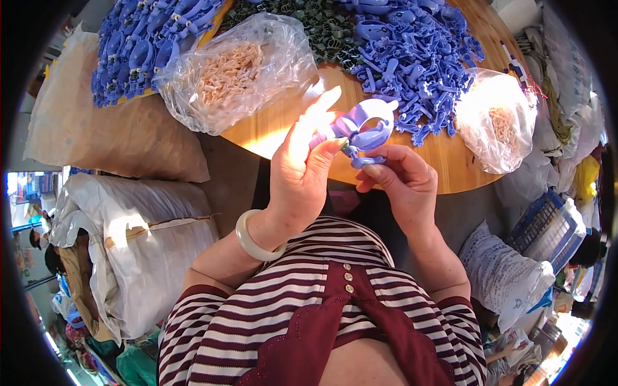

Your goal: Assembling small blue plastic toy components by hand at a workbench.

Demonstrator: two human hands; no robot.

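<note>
Above the near edge of the round wooden table I hold up a periwinkle-blue plastic toy piece (370,136) with a ring-like curved body and smaller limb-like parts. My left hand (301,157), with a pale bangle on its wrist, grips the piece's left side, thumb pressed against it. The fingertips of my right hand (407,182) pinch a small blue part at its lower end. Whether that small part is joined on cannot be told. Bright sunlight washes out the left fingers. Beyond my hands lies a heap of loose blue plastic parts (412,71).
The wooden table (270,128) also bears dark green parts (290,26), a clear bag of pale pinkish pieces (235,74), rows of blue pieces (148,48) and another clear bag (499,122). Large sacks (138,225) stand at my left; a white sack (505,270) and blue crate (544,228) at right.
</note>
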